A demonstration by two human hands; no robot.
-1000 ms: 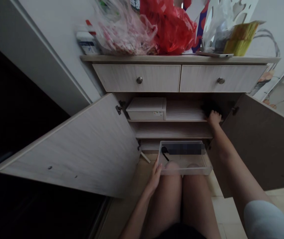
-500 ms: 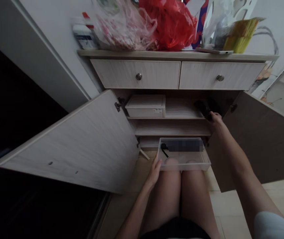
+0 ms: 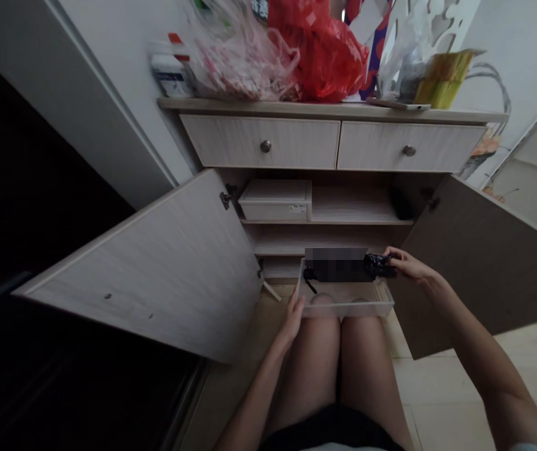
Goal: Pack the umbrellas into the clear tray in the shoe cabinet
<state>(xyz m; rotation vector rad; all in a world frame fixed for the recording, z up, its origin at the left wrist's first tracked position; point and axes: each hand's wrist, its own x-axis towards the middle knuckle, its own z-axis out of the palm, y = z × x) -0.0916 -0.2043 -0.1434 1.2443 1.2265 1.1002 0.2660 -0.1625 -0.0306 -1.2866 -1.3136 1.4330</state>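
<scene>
A clear plastic box (image 3: pixel 343 307) rests on my knees in front of an open cabinet. My left hand (image 3: pixel 293 318) grips the box's left wall. My right hand (image 3: pixel 406 265) is closed on a small black object (image 3: pixel 377 265) and holds it over the box's right end. A black cable-like item (image 3: pixel 310 277) lies inside the box at its left. Part of the box's content is blurred out. Another dark object (image 3: pixel 400 203) stays on the cabinet's upper shelf at the right.
Both cabinet doors (image 3: pixel 155 263) stand wide open to either side. A white lidded box (image 3: pixel 275 200) sits on the upper shelf. Two shut drawers (image 3: pixel 263 141) are above. Plastic bags (image 3: pixel 315 50) and a phone (image 3: pixel 397 104) crowd the top.
My right hand left the upper shelf with a black object and came down over the clear box. The left hand stayed on the box.
</scene>
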